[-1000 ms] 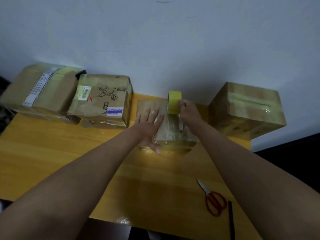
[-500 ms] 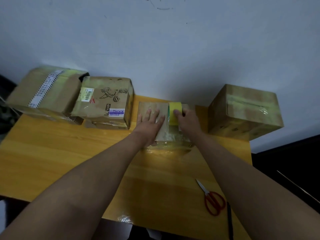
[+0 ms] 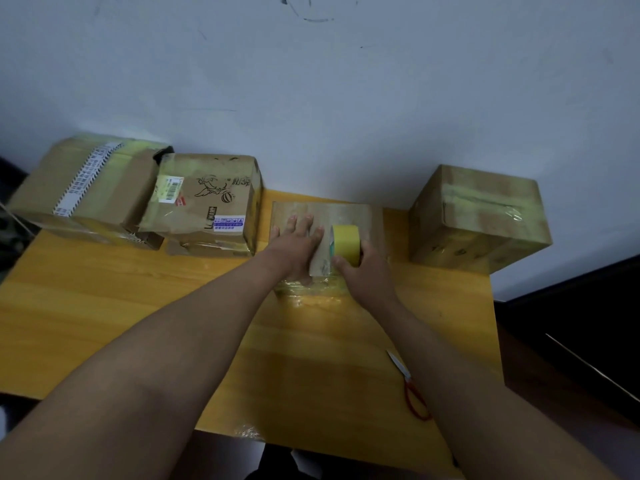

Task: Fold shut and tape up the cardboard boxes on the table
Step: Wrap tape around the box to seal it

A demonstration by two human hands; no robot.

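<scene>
1. On top of the small box [image 3: 322, 216], mid-table near the wall: left hand [image 3: 294, 242] lies flat, fingers straight & spread, pressing the lid down.
2. Right hand [image 3: 363, 271] grips the yellow tape roll [image 3: 346, 243], thumb on the near side, fingers curled round the far side. Roll stands on edge on the lid, close to the box's near edge, just right of the left hand.
3. Clear tape already shines over the box's front face & pools a bit onto the table [image 3: 138, 306] in front. Can't tell where the free strip runs under the roll.
4. Other boxes: big box [image 3: 481, 216] at right, taped, apart from the small one. Printed box [image 3: 207, 199] & striped-tape box [image 3: 86, 181] at left, touching each other, w/ a flap sticking up between them; likely not yet sealed.
5. Scissors [image 3: 412, 393] w/ red handles lie near the right forearm, partly hidden by it.
6. Judgement: taping the lid seam, roll being run toward the near edge.
7. Risks: tape wrinkles or drifts off the seam if the roll tilts; small light box slides or lifts if the left palm eases off; strip sticks to the table at the front; forearm could knock the scissors off the edge when reaching for a cut.
</scene>
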